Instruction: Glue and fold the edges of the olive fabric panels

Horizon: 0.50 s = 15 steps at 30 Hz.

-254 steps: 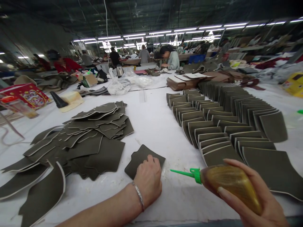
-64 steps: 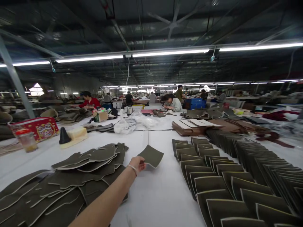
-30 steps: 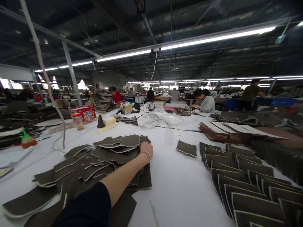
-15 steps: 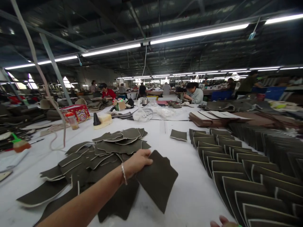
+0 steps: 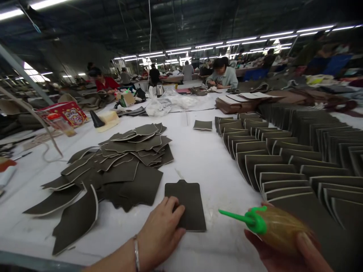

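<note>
My left hand (image 5: 166,226), with a bracelet at the wrist, rests on the left part of a dark grey-green panel (image 5: 193,207) that lies flat on the white table. Its fingers are stretched over the surface, pressing from above. At the lower right, my right hand (image 5: 307,251) is wrapped around a squeeze bottle (image 5: 283,228) of amber liquid. The bottle's green nozzle points left toward the panel, apart from it. Left of my left hand spreads a loose heap of similar panels (image 5: 121,166) with pale edges.
On the right, overlapping rows of dark panels (image 5: 263,156) fan across the table. One small piece (image 5: 202,125) lies farther back. Brown stacked sheets (image 5: 227,105), plastic bags (image 5: 161,104) and a red box (image 5: 66,113) stand behind. Co-workers sit beyond.
My left hand has brought the panel down from a tilted hold to flat on the table and loosened its pinch. My right hand has come into view with the squeeze bottle.
</note>
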### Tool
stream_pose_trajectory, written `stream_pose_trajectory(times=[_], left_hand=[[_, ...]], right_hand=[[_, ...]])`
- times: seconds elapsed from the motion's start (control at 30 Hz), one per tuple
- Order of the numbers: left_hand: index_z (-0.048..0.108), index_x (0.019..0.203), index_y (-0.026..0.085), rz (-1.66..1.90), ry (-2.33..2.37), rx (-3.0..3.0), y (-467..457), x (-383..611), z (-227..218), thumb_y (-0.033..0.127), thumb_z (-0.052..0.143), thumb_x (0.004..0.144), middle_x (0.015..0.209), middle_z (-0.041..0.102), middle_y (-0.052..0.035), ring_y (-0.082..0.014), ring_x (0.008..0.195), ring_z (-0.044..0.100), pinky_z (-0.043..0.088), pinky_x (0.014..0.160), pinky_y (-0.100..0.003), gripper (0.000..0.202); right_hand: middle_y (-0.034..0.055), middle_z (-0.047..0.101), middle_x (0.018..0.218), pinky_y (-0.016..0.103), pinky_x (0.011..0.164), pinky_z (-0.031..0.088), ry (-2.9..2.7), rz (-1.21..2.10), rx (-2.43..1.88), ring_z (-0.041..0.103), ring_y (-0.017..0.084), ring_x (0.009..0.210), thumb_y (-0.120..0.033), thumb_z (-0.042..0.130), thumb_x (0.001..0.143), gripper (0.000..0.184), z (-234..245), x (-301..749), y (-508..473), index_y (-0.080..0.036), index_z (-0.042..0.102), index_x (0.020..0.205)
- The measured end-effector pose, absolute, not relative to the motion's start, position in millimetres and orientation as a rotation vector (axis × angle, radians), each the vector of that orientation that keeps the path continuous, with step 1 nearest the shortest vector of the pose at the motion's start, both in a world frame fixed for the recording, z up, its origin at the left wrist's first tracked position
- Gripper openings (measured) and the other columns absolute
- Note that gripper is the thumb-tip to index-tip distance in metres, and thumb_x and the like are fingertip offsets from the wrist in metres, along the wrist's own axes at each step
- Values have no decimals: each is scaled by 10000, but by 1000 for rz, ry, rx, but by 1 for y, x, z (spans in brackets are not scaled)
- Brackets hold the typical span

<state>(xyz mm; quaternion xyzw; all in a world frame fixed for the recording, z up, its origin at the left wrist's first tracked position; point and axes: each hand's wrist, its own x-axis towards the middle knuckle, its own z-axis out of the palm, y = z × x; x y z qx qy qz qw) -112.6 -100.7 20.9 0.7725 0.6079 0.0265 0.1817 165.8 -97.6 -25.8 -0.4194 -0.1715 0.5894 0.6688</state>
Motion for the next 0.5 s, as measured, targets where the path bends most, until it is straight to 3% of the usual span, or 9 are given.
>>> stream_pose_trajectory(times=[0.23,0.4,0.5], left_hand=[[593,1079,130,-256,1631,2371,-86,-99,23,188,558,795,1111,556,-136,-278,1011,534,504,866,-384,292],[568,1151,58,-349,1648,2474,-71,-88,12,129,475,800,1067,587,-183,-290,939,580,531,753,-386,369],[578,1110,73,-319,1646,2467,-63,-85,14,140,459,801,1015,612,-174,-294,868,616,536,721,-407,338]], right_hand=[[118,599,1282,413,670,614,-308,1247,-1104,668,351,924,-461,744,675,402,0,158,-106,-239,738,1011],[131,645,1184,419,647,613,-256,1198,-1160,667,369,905,-471,808,553,519,0,161,-102,-224,739,1004],[130,672,1119,431,688,606,-353,1187,-1115,670,370,906,-459,835,552,581,-5,172,-98,-233,716,1074]])
